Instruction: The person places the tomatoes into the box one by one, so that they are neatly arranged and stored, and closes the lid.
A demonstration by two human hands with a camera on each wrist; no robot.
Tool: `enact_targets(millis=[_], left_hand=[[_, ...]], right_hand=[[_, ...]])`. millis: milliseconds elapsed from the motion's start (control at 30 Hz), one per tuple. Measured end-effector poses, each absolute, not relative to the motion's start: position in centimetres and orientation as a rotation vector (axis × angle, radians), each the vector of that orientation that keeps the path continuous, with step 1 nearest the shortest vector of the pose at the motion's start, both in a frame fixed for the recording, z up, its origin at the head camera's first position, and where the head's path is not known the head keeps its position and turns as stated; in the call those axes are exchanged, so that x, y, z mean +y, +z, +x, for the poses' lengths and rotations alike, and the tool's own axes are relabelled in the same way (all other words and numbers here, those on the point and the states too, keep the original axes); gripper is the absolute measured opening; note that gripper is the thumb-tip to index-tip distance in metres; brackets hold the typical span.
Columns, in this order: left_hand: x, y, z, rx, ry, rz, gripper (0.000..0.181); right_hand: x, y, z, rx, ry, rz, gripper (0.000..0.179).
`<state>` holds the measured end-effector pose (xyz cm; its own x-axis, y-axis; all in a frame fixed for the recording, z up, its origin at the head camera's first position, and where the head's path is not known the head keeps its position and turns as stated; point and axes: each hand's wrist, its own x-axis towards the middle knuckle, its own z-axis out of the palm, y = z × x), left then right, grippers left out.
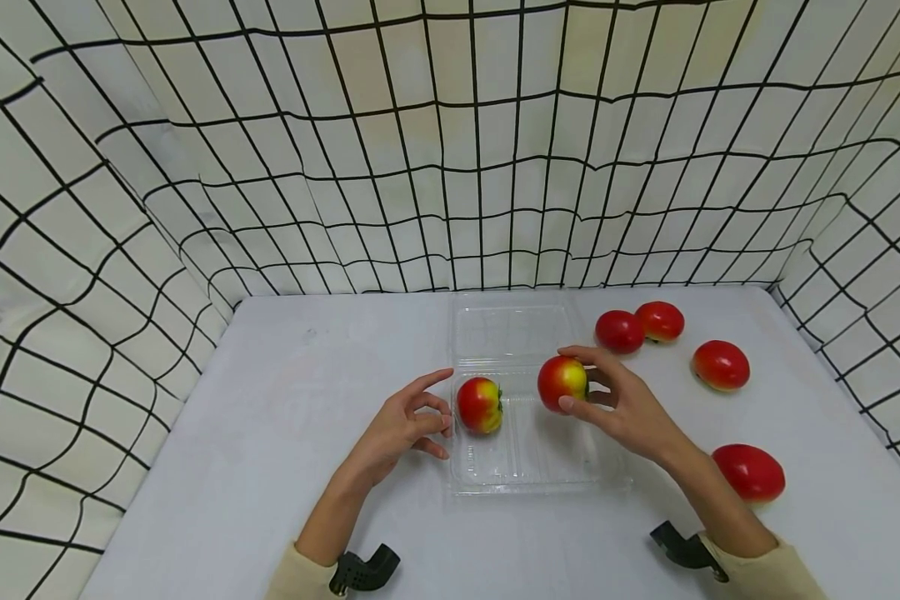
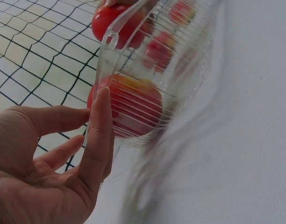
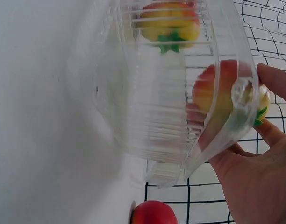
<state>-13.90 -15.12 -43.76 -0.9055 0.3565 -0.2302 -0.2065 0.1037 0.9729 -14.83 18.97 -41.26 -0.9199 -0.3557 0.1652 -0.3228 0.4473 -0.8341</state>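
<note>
A clear plastic clamshell box [image 1: 525, 467] stands open, its lid [image 1: 513, 332] laid back behind it. One red and yellow tomato [image 1: 480, 406] sits at the left in its base. My left hand [image 1: 408, 421] is at the box's left edge; in the left wrist view its thumb and fingers pinch the rim [image 2: 97, 74]. Over the right part of the base, my right hand [image 1: 618, 404] grips a second tomato [image 1: 561, 383] between thumb and fingers. Its green calyx shows in the right wrist view, where the box wall partly covers the tomato [image 3: 218, 88].
To the right of the box, red tomatoes lie on the white table [image 1: 307, 367]: two close together [image 1: 620, 332] at the back, one [image 1: 721, 365] farther right, and one [image 1: 750, 473] beside my right forearm. Black netting [image 1: 480, 167] over white walls encloses the back and sides.
</note>
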Motion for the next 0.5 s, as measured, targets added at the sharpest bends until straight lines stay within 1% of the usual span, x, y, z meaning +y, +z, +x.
enact_targets(millis=[200,500], left_hand=[[-15.1,-43.5,-13.8,1.983,1.855,0.148,0.069],[-15.1,-43.8,-13.9,1.991,1.846,0.146,0.069]], right_hand=[[18.4,-41.4,-14.7,2.627,-1.51,-0.608,0.071],[17.7,-41.6,-14.3,2.626,-1.479,-0.635,0.061]])
